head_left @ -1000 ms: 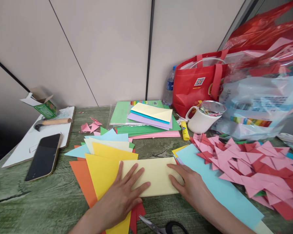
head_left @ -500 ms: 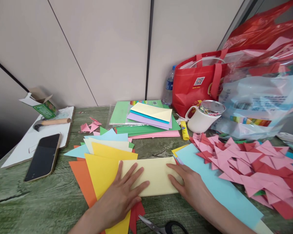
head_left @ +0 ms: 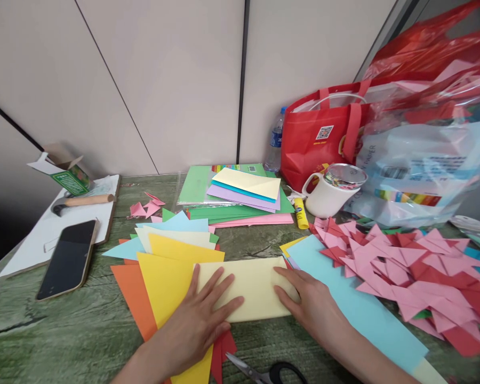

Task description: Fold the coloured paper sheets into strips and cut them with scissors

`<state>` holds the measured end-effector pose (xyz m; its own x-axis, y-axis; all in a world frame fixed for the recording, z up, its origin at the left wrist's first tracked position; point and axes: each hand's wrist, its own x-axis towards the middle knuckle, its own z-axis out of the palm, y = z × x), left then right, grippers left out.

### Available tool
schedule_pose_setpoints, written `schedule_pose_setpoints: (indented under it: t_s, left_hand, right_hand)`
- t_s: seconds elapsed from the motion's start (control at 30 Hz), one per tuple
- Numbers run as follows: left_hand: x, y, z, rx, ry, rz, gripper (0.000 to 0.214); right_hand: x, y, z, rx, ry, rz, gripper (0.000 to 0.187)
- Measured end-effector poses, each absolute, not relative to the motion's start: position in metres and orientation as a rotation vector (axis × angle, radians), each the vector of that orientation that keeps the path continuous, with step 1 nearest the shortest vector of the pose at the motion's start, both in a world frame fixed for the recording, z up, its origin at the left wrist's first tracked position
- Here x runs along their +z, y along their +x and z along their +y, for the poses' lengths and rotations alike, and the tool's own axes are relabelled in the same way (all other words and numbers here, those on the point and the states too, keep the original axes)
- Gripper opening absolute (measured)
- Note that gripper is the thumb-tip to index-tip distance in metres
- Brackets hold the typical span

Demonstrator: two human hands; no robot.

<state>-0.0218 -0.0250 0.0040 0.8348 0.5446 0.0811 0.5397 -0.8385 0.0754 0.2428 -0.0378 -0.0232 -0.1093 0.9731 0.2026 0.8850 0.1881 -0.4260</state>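
Observation:
A pale yellow folded paper strip (head_left: 253, 285) lies on the green table in front of me. My left hand (head_left: 194, 325) rests flat on its left end with fingers spread. My right hand (head_left: 310, 304) presses flat on its right end, fingers stretched out. Under the strip's left end is a fan of coloured sheets (head_left: 166, 266) in yellow, orange, cream and light blue. A long light blue sheet (head_left: 356, 309) lies under my right wrist.
Scissors (head_left: 270, 370) lie at the near edge. A heap of pink and red folded triangles (head_left: 408, 266) fills the right. Behind are a paper stack (head_left: 240, 194), glue stick (head_left: 300, 214), white mug (head_left: 330, 193), water bottle (head_left: 275, 141), red bag (head_left: 324, 136), plastic bags. Phone (head_left: 68, 258) and hammer (head_left: 82, 201) at left.
Both hands stay pressed on the yellow strip. The view has shifted very slightly; nothing else moved.

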Motion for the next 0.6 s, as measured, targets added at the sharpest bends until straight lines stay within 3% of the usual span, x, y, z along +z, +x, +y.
schedule_pose_setpoints:
  t_s: [0.6]
  left_hand:
    - [0.0007, -0.0227, -0.0236, 0.196, 2.943, 0.863, 0.052]
  right_hand:
    - [-0.0224, 0.2454, -0.0352, 0.3, -1.761, -2.008, 0.034]
